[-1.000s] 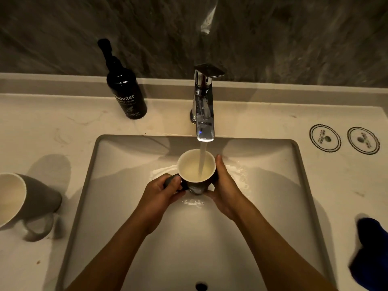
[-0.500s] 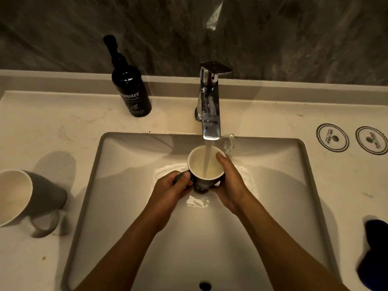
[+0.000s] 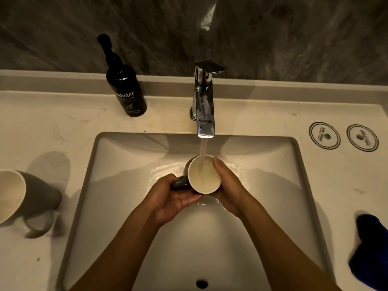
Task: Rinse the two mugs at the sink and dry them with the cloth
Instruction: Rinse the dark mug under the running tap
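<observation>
A grey mug with a white inside is tipped toward me under the running chrome tap, and the stream falls into its mouth. My left hand grips its handle and cradles it from below. My right hand wraps round its right side, thumb up along the rim. A second grey mug lies on its side on the counter at the far left, mouth pointing left. The dark blue cloth lies at the right edge of the counter.
The white sink basin has a drain hole near its front. A black hand-wash bottle stands behind the basin on the left. Two round printed coasters lie on the counter at the back right.
The mug has tipped from upright toward me, its mouth now facing the camera. My left hand has slid under it. The view has shifted slightly.
</observation>
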